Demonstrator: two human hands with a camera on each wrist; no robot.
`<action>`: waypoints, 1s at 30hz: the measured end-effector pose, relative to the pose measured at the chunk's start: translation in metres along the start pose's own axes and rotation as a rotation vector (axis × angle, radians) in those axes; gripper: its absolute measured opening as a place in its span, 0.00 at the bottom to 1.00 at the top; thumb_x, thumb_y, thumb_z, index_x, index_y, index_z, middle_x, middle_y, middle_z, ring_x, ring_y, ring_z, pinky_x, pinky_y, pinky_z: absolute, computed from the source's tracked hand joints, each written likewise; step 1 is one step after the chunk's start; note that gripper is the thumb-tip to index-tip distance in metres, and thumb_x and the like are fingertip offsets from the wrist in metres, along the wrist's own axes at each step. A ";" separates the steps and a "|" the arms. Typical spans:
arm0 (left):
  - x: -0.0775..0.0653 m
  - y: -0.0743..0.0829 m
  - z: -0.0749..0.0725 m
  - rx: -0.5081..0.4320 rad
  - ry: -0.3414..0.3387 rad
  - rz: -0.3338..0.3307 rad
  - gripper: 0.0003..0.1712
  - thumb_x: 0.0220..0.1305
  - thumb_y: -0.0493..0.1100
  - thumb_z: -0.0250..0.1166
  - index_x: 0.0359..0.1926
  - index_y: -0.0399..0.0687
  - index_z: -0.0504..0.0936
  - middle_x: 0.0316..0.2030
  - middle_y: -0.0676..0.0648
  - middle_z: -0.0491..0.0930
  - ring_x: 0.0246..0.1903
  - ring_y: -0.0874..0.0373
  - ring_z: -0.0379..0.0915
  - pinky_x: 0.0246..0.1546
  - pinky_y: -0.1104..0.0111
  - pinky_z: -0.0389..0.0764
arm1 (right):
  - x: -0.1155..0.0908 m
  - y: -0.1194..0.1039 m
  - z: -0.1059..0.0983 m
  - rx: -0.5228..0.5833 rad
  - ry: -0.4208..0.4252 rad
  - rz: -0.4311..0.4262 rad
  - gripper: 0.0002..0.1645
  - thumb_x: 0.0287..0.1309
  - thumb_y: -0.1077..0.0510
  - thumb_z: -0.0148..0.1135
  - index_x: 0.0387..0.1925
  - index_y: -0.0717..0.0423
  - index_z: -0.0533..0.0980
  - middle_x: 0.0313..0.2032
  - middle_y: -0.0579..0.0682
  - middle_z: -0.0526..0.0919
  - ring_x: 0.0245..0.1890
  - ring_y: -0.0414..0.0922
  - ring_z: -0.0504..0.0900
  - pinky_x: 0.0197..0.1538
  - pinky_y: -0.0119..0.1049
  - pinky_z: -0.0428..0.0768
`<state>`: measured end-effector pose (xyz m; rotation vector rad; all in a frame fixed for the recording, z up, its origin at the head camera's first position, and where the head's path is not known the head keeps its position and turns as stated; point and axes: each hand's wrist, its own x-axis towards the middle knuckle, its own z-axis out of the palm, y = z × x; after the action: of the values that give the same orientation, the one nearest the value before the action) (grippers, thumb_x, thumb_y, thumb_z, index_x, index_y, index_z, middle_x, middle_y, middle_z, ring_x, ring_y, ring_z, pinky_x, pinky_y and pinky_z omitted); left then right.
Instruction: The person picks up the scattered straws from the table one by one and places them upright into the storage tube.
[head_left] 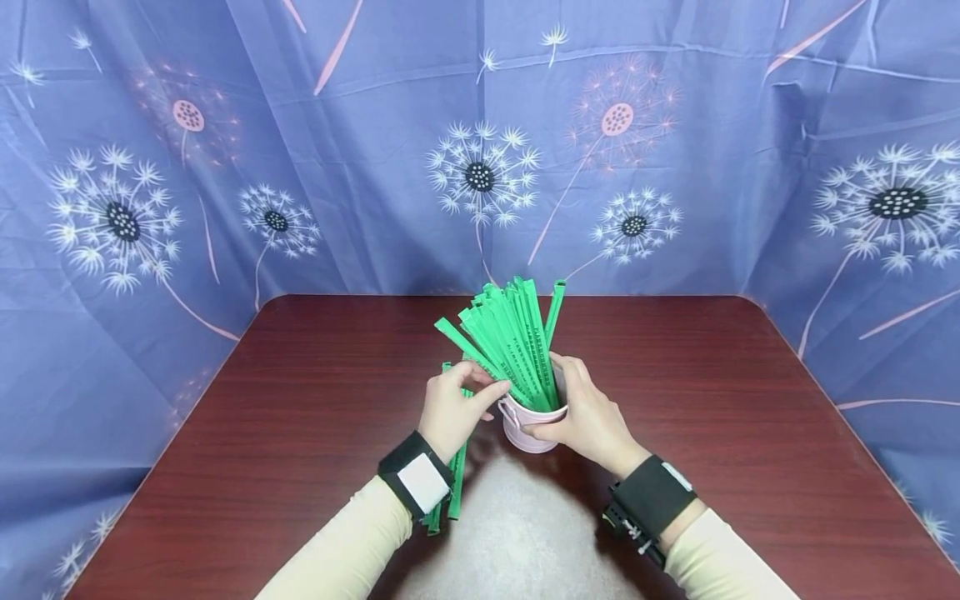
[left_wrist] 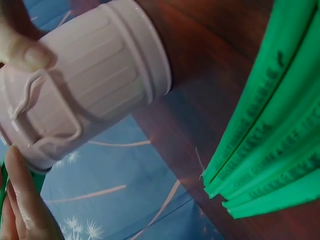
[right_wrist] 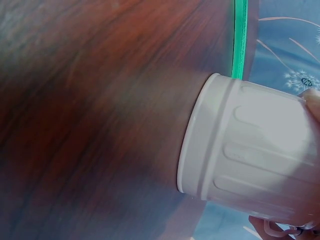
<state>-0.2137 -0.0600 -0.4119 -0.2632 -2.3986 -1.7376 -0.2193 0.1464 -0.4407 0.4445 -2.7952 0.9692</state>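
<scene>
A small pale pink pail (head_left: 528, 432) with a wire handle stands on the table, holding an upright fan of slender green printed stick packets (head_left: 510, 333). My right hand (head_left: 596, 421) grips the pail from the right, its thumb on the near side and its fingers round the far side. At the left of the rim, my left hand (head_left: 457, 404) pinches a green stick packet between thumb and fingers. More green stick packets (left_wrist: 270, 125) lie on the table below my left wrist. The right wrist view shows the pail's side (right_wrist: 250, 155) and part of the right hand (right_wrist: 312, 102).
The dark red wood table (head_left: 322, 392) has a bright glare patch in front of the pail. A blue curtain (head_left: 390, 150) with dandelion prints hangs behind the table and along both sides.
</scene>
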 end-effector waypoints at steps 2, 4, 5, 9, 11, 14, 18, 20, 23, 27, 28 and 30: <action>-0.001 -0.001 0.002 0.041 -0.024 -0.013 0.12 0.58 0.44 0.74 0.32 0.40 0.83 0.30 0.41 0.86 0.21 0.48 0.84 0.23 0.55 0.88 | 0.000 0.000 0.000 -0.005 0.000 0.003 0.63 0.38 0.42 0.80 0.72 0.50 0.55 0.66 0.52 0.67 0.47 0.55 0.84 0.37 0.54 0.84; -0.002 -0.001 0.003 0.072 -0.043 -0.023 0.13 0.58 0.45 0.73 0.33 0.40 0.83 0.30 0.41 0.87 0.18 0.53 0.83 0.22 0.56 0.88 | 0.001 0.000 -0.001 -0.012 0.000 0.003 0.63 0.38 0.42 0.80 0.72 0.51 0.55 0.66 0.53 0.67 0.46 0.55 0.85 0.35 0.53 0.84; -0.002 -0.001 0.004 0.078 -0.050 -0.030 0.13 0.58 0.46 0.73 0.34 0.40 0.84 0.30 0.42 0.87 0.18 0.55 0.82 0.22 0.57 0.88 | 0.001 0.000 -0.001 -0.014 0.001 0.003 0.63 0.38 0.42 0.80 0.72 0.51 0.55 0.66 0.53 0.67 0.45 0.55 0.85 0.35 0.52 0.84; -0.002 -0.003 0.003 0.075 -0.079 -0.032 0.14 0.58 0.47 0.73 0.35 0.40 0.84 0.31 0.42 0.87 0.18 0.54 0.82 0.22 0.56 0.88 | 0.001 0.000 0.000 -0.017 0.002 -0.003 0.63 0.38 0.42 0.80 0.72 0.52 0.55 0.66 0.53 0.67 0.44 0.55 0.85 0.35 0.52 0.84; -0.001 -0.005 0.001 0.078 -0.095 -0.041 0.13 0.57 0.48 0.74 0.34 0.42 0.84 0.30 0.43 0.87 0.19 0.52 0.83 0.24 0.56 0.88 | 0.001 0.000 0.000 -0.014 0.002 -0.004 0.63 0.39 0.41 0.80 0.73 0.51 0.55 0.66 0.53 0.67 0.45 0.54 0.85 0.35 0.52 0.84; 0.001 -0.007 -0.005 0.122 -0.125 -0.052 0.12 0.56 0.49 0.75 0.34 0.47 0.85 0.29 0.46 0.86 0.20 0.51 0.83 0.24 0.61 0.88 | 0.000 0.000 0.000 -0.007 0.001 -0.006 0.63 0.39 0.41 0.80 0.73 0.51 0.55 0.66 0.53 0.66 0.47 0.54 0.84 0.36 0.53 0.84; 0.007 -0.014 -0.018 0.296 -0.147 -0.057 0.14 0.53 0.51 0.76 0.37 0.51 0.87 0.33 0.51 0.87 0.25 0.56 0.81 0.26 0.70 0.82 | 0.000 0.001 0.001 0.000 -0.003 -0.003 0.63 0.40 0.41 0.80 0.73 0.51 0.55 0.66 0.52 0.66 0.48 0.54 0.84 0.37 0.54 0.84; 0.010 -0.019 -0.025 0.418 -0.151 -0.074 0.16 0.53 0.51 0.76 0.40 0.51 0.87 0.38 0.51 0.87 0.30 0.57 0.81 0.29 0.68 0.82 | 0.000 0.001 0.001 -0.002 -0.004 0.002 0.63 0.40 0.41 0.80 0.73 0.50 0.55 0.66 0.52 0.66 0.48 0.54 0.84 0.36 0.54 0.84; 0.013 -0.027 -0.036 0.606 -0.158 -0.115 0.19 0.54 0.50 0.75 0.45 0.47 0.86 0.43 0.48 0.86 0.38 0.53 0.83 0.37 0.61 0.84 | 0.000 0.001 0.001 -0.008 -0.001 0.011 0.63 0.39 0.41 0.80 0.73 0.49 0.55 0.66 0.51 0.66 0.48 0.54 0.84 0.36 0.53 0.83; 0.016 -0.041 -0.044 0.769 -0.181 -0.170 0.22 0.53 0.48 0.76 0.46 0.40 0.84 0.40 0.44 0.84 0.41 0.48 0.82 0.41 0.56 0.85 | 0.000 0.000 0.001 -0.012 0.008 0.018 0.64 0.38 0.40 0.80 0.72 0.48 0.55 0.65 0.51 0.67 0.48 0.54 0.84 0.35 0.53 0.83; 0.016 -0.044 -0.045 0.773 -0.193 -0.194 0.23 0.52 0.48 0.76 0.45 0.38 0.84 0.38 0.43 0.85 0.38 0.49 0.82 0.38 0.57 0.85 | 0.000 0.000 0.001 -0.011 0.010 0.018 0.64 0.38 0.40 0.80 0.72 0.48 0.55 0.65 0.51 0.67 0.48 0.54 0.84 0.35 0.53 0.83; 0.016 -0.049 -0.047 0.752 -0.219 -0.243 0.23 0.52 0.46 0.77 0.45 0.35 0.84 0.36 0.42 0.85 0.30 0.51 0.83 0.31 0.61 0.86 | 0.000 0.000 0.002 -0.009 0.011 0.016 0.64 0.38 0.41 0.80 0.73 0.48 0.55 0.66 0.52 0.67 0.48 0.54 0.84 0.35 0.53 0.83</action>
<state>-0.2397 -0.1189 -0.4392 -0.0552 -3.1360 -0.7787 -0.2195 0.1453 -0.4418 0.4152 -2.7964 0.9590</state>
